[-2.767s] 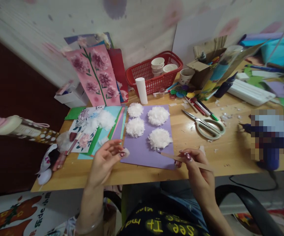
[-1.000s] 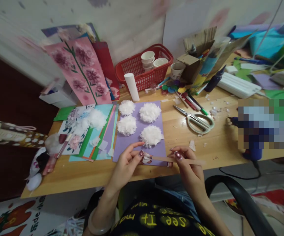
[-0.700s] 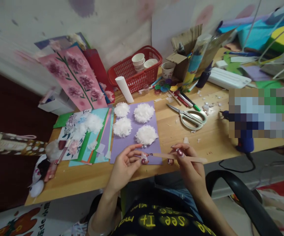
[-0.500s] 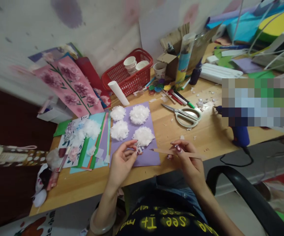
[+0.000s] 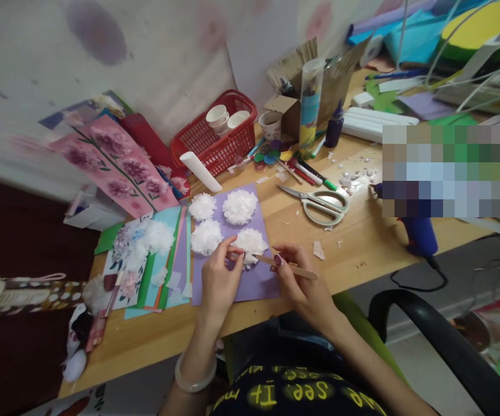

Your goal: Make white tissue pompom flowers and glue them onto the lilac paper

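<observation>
My left hand point(image 5: 224, 268) pinches a small white piece point(image 5: 250, 264), perhaps a paper petal, in front of the lower right white ruffled flower point(image 5: 251, 240). My right hand point(image 5: 297, 277) grips a slim flat tan tool point(image 5: 304, 271) with a dark pointed tip. That tip meets the white piece near the left fingertips; whether it touches it, I cannot tell. Under both hands lies a purple sheet point(image 5: 254, 283). Other white ruffled flowers, one at the upper right point(image 5: 240, 207) and two on the left point(image 5: 206, 237), rest on it.
Scissors point(image 5: 319, 205) lie right of the sheet, with a blue glue gun point(image 5: 421, 234) farther right. A white paper roll point(image 5: 201, 171) and a red basket point(image 5: 236, 144) with paper cups stand behind. Coloured papers point(image 5: 180, 260) are stacked left. A chair armrest point(image 5: 427, 323) curves at lower right.
My right hand has moved left, bringing the tan tool's tip to the white piece at my left fingertips. The left hand still pinches. The whole view has shifted slightly.
</observation>
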